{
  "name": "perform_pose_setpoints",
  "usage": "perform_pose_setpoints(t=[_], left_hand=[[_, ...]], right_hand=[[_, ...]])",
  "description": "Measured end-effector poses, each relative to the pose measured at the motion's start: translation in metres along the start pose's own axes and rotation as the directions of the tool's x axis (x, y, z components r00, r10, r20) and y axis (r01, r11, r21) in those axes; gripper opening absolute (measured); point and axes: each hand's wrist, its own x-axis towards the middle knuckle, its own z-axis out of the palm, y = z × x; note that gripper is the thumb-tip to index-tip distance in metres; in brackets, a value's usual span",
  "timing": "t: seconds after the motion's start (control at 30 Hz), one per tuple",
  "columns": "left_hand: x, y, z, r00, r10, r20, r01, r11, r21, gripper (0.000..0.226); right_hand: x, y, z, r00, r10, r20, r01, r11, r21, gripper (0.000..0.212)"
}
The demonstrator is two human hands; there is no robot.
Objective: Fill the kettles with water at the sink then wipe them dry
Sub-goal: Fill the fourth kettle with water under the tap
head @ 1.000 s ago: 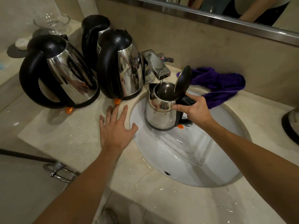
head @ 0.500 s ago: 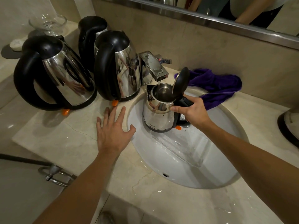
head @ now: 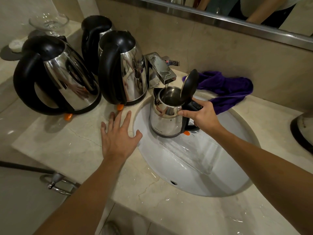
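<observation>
Now we fill the kettle (head: 166,118) under the tap (head: 162,69): right hand (head: 204,114) grips its handle, left hand (head: 118,136) spread flat on counter (head: 55,141). Next, shut lid (head: 189,83), grab cloth (head: 227,90).

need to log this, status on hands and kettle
Right hand grips small kettle under running tap. Left hand flat on counter. Nothing blocking.

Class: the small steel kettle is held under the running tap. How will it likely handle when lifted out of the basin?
The small kettle will probably feel heavier as the tap fills it. Its polished steel looks wet, so likely slippery; the right hand sensibly holds the black handle. With the lid open, tilting may spill water.
</observation>
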Motion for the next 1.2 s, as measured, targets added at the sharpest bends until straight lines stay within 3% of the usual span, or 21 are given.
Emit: perform_pose_setpoints(t=[0.47,0.67,1.0,1.2], left_hand=[[-0.0011,-0.001,0.0002,1.0,-0.001,-0.008,0.001,1.0,0.003,0.079],[-0.0003,-0.0008,0.0014,1.0,0.0,-0.01,0.0,1.0,0.006,0.079],[-0.0008,-0.0007,0.0003,1.0,-0.004,-0.005,0.004,1.0,-0.009,0.08],[-0.0006,-0.0001,0.0008,1.0,-0.006,-0.012,0.006,1.0,-0.011,0.079]], right_hand=[[0.0012,0.0012,0.001,1.0,-0.003,0.008,0.003,1.0,-0.002,0.079],[0.0042,0.0061,-0.0004,1.0,0.016,0.002,-0.016,1.0,-0.012,0.061],[0.0015,0.0025,-0.001,1.0,0.017,0.008,-0.017,1.0,-0.01,0.082],[0.0007,0.0008,-0.0003,1.0,0.004,0.012,-0.004,1.0,-0.004,0.077]])
